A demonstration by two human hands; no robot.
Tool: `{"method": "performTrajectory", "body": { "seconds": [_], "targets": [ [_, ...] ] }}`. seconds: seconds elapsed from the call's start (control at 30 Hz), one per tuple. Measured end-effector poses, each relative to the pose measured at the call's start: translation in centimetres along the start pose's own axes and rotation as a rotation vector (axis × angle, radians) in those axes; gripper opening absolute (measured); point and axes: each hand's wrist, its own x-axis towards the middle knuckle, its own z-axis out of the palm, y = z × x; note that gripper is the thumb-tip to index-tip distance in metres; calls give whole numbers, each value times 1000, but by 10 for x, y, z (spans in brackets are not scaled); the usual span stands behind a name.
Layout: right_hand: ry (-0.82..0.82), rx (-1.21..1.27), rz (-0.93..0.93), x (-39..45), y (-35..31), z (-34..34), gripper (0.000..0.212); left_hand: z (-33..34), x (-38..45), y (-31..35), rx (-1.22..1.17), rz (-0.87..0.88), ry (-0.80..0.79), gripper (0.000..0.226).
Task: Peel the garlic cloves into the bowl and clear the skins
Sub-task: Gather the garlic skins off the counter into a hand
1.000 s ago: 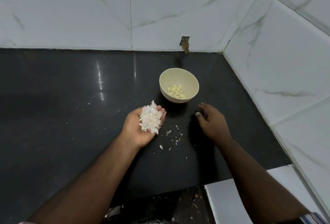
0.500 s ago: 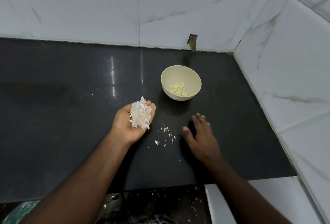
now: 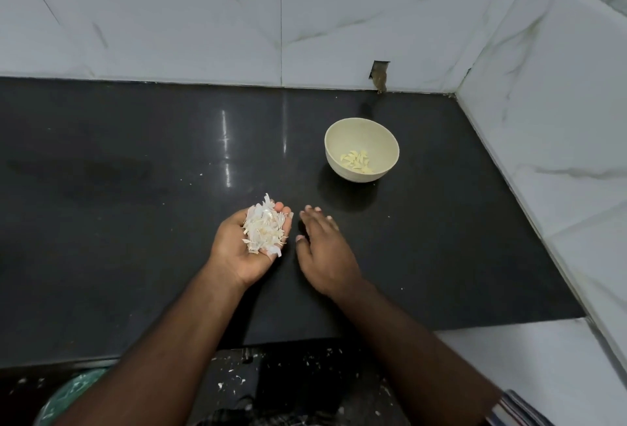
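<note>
Head view shows the garlic skins (image 3: 264,229) heaped in the cupped palm of the left hand (image 3: 249,249), which is held palm up in front of the bowl (image 3: 361,153) and to its left, over the dark counter (image 3: 135,161). The heap is longer than wide, its long axis running from the heel of the palm toward the fingertips and the back wall; single flakes stick out every way, so it has no clear pointing end. The right hand (image 3: 324,249) lies flat and palm down just beside the left, fingers straight and slightly blurred, holding nothing.

Half a second ago loose flakes lay on the counter between the hands and the right hand was farther right. Now it has swept in against the left and those flakes are no longer visible; whether they are under it or already in the heap cannot be told. That suggests the clearing is nearly done.

Peeled cloves (image 3: 357,161) lie in the bottom of the bowl. White flecks dot the floor (image 3: 271,378) below the counter edge.
</note>
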Motion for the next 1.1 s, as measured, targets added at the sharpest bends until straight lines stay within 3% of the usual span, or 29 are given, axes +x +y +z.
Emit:
{"method": "performTrajectory", "body": {
  "seconds": [0.07,0.17,0.23,0.7,1.1],
  "targets": [
    [131,232,53,-2,1,-13,44,-4,-6,3,28,-29,-6,28],
    [336,476,301,10,20,-35,36,-15,-15,-4,78,-89,7,29],
    [305,561,342,17,24,-36,34,-23,-24,-14,101,-151,15,31],
    [13,738,140,0,2,2,37,-67,-76,-81,262,-592,-132,30],
    [1,887,138,-25,-7,9,39,-115,-70,-91,409,-696,-95,33]
  ]
}}
